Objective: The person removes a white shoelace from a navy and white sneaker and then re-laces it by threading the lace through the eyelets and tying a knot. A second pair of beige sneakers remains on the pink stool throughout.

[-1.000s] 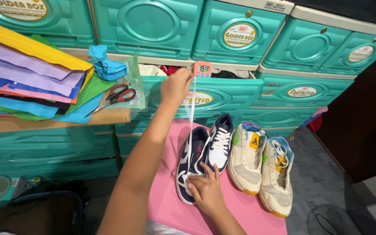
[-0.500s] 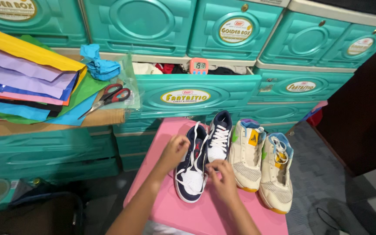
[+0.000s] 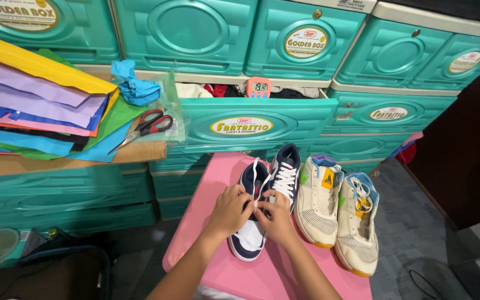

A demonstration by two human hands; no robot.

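Both hands, left hand (image 3: 230,210) and right hand (image 3: 276,215), pinch the white laces (image 3: 255,176) of a navy-and-white sneaker (image 3: 251,222). It lies on the pink bench (image 3: 206,194), its length running toe-near, heel toward the teal drawers (image 3: 251,125), beside its mate (image 3: 283,175).

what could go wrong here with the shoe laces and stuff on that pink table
The navy and white sneaker sits near the pink table's front edge; a hard tug by the left hand or right hand on the white lace might slide it off. The red-handled scissors lie at the cardboard shelf's edge and could get knocked down.
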